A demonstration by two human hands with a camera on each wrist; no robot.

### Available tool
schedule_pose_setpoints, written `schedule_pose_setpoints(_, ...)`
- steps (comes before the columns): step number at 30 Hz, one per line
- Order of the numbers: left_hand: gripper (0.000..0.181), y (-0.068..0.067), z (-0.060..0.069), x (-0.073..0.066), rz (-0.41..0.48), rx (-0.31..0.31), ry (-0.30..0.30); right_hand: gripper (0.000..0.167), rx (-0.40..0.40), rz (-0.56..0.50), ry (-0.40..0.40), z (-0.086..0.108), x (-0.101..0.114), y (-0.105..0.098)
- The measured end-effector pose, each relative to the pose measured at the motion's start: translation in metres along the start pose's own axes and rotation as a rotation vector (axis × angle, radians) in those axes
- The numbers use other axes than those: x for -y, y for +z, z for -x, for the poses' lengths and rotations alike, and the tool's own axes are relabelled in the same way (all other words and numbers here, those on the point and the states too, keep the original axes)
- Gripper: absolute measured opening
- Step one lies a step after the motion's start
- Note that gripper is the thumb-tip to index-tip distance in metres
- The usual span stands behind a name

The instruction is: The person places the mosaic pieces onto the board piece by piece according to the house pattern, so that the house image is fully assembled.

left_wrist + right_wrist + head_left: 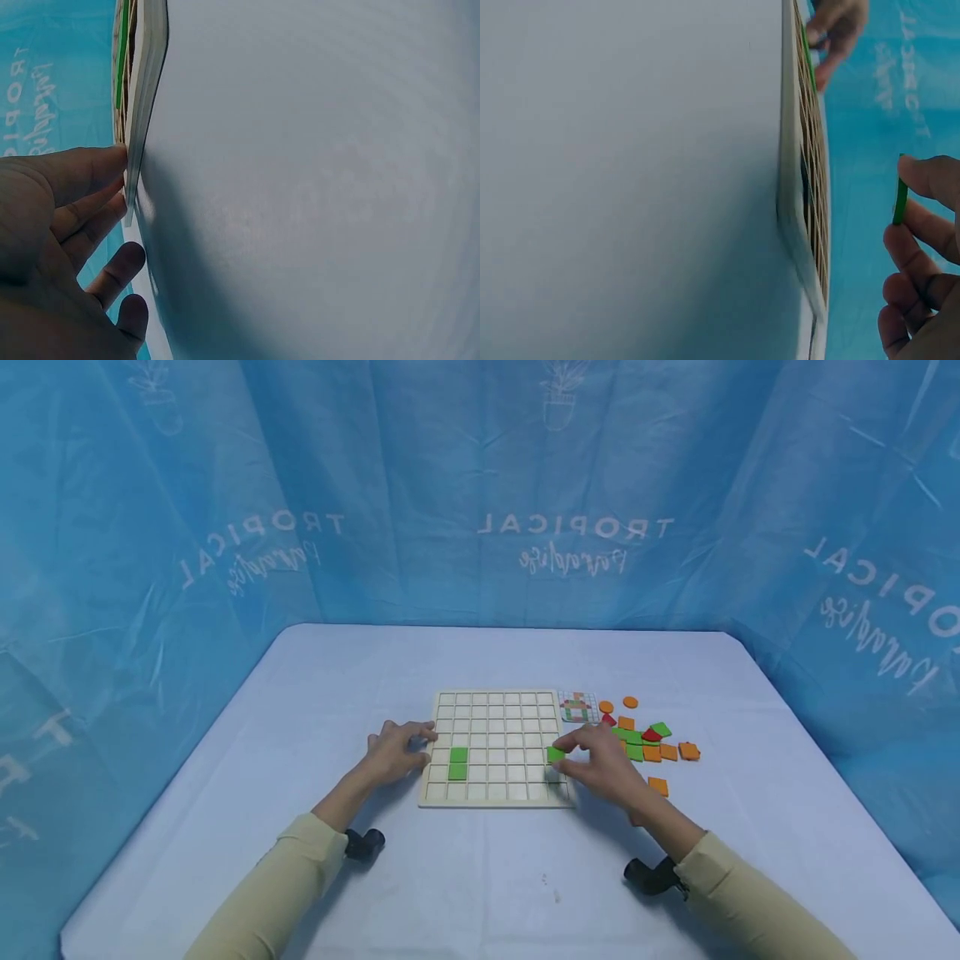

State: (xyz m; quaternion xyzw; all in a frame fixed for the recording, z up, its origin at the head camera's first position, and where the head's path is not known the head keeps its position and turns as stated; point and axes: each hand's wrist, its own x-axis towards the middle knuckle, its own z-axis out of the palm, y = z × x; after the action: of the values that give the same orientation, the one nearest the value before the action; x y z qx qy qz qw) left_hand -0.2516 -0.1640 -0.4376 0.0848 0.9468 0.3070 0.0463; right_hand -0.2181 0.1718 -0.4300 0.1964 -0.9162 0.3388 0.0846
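A cream grid board (498, 804) lies on the table, with two green squares (458, 763) one above the other in its left part. My left hand (392, 753) touches the board's left edge; in the left wrist view the fingertips of the left hand (82, 217) rest on the board's rim (150, 67). Between thumb and fingers my right hand (606, 766) pinches a green square (555, 754) over the board's right side. The right wrist view shows this green piece (901, 196) held edge-on by the right hand (926, 255), apart from the board (789, 150).
Right of the board lie a small pattern card (578, 707), orange circles (630, 702), orange squares (657, 786), green pieces (634, 752) and red pieces (652, 736), some overlapping. A blue curtain (450, 468) hangs behind the white table (480, 893).
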Motion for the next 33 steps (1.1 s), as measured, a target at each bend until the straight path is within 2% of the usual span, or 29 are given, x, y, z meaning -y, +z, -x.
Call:
schedule_pose_setpoints(7,0.034,0.0,0.001,0.001,0.009,0.001,0.015,0.021,0.046,-0.034,-0.085,-0.017,0.034,0.046)
schedule_pose_setpoints(15,0.034,-0.002,0.002,0.004,0.0,-0.003,0.051,0.022,0.092,0.011,-0.161,-0.027,0.06,0.079)
schedule_pose_setpoints(24,0.035,-0.002,0.001,0.003,-0.016,0.0,0.049,0.025,0.132,0.149,-0.148,-0.03,0.08,0.098)
schedule_pose_setpoints(33,0.034,-0.002,0.001,0.001,-0.018,0.0,0.041,0.027,0.166,0.204,-0.12,-0.031,0.085,0.104)
